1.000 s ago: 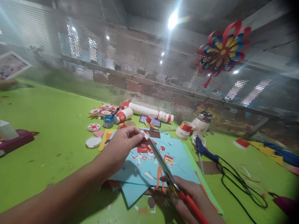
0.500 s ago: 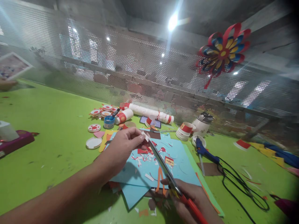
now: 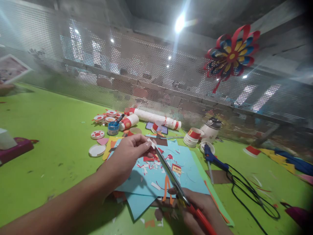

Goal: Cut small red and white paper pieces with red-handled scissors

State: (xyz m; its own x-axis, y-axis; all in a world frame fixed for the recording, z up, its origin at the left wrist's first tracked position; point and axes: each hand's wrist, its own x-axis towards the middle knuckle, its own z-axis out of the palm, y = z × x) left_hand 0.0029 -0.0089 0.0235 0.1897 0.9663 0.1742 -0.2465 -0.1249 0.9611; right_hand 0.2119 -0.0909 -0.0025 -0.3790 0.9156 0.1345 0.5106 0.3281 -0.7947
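My left hand (image 3: 130, 148) pinches a small piece of white paper (image 3: 152, 143) between thumb and fingers, above a light blue sheet (image 3: 193, 173). In my right hand (image 3: 193, 205) is a pair of scissors (image 3: 171, 174) with red handles. Its blades point up and left, and the tips meet the edge of the white paper. Beneath lie red and white paper scraps (image 3: 149, 165), a small red-and-yellow piece (image 3: 176, 168) and an orange paper strip (image 3: 166, 187). Part of the scissor handles is hidden by my right hand.
A blue glue gun (image 3: 215, 158) with a looping black cord lies at the right. Behind the sheets are a long white tube (image 3: 154, 117), a phone (image 3: 161, 128), stacked paper cups (image 3: 192, 137) and a blue paint jar (image 3: 113, 128). Another person's hand (image 3: 6, 88) holds a picture at far left.
The view has shifted very slightly. My hands, the scissors and the white paper keep almost the same positions.
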